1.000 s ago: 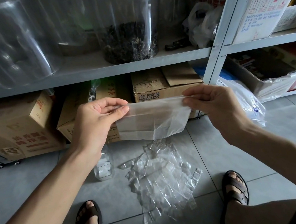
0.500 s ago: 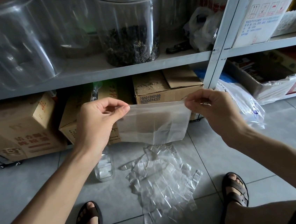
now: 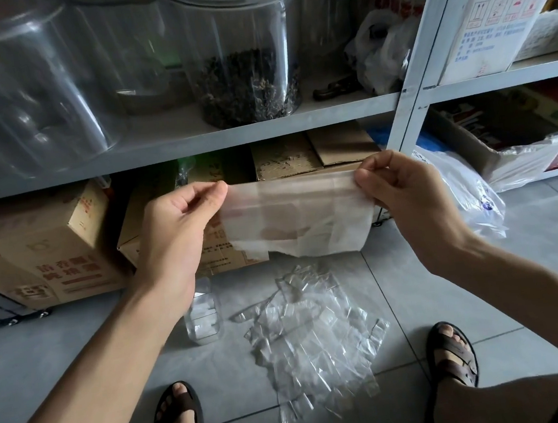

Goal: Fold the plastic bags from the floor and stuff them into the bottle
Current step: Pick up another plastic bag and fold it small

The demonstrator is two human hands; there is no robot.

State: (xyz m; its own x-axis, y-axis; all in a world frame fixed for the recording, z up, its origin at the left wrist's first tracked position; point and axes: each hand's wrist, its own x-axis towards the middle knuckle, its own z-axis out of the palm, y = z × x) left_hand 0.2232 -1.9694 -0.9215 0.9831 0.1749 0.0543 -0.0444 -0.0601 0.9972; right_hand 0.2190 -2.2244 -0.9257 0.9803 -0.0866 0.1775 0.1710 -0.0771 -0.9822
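A translucent plastic bag hangs stretched flat in the air between my hands. My left hand pinches its upper left corner, and my right hand pinches its upper right corner. Below on the tiled floor lies a heap of clear plastic bags. A small clear bottle stands on the floor just left of the heap, partly hidden behind my left wrist, with folded plastic inside.
Metal shelving stands ahead with big clear jars on top and cardboard boxes underneath. A loose plastic bag lies at the right upright. My sandalled feet flank the heap.
My hands have kept their pinch on the bag's top corners and pulled it a little tauter; the view shifted slightly downward. The heap and bottle have not moved.
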